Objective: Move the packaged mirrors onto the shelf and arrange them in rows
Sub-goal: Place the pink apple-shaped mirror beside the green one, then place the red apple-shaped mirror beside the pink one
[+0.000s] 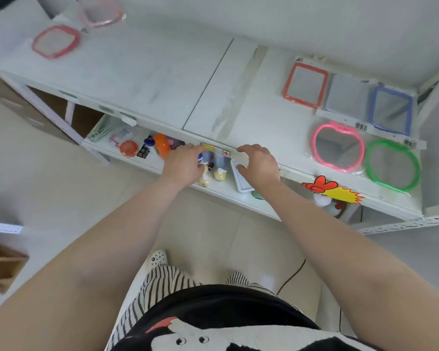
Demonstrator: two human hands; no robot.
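Both my hands hang at the front lip of the shelf (162, 79), left hand (183, 165) over the little bottles on the lower tier, right hand (260, 165) above a white-framed packet there, fingers spread and curled, gripping nothing. Five packaged mirrors sit arranged well off to my right: red square mirror (306, 84), blue square mirror (390, 110), a plain one between them, then pink round mirror (337, 146) and green round mirror (393, 164) in front. Two more pink-framed ones lie far left, well away from either hand. I'd guess they're light, stiff and breakable, the plastic wrap slippery, so pinch the frame edges, not the glass.
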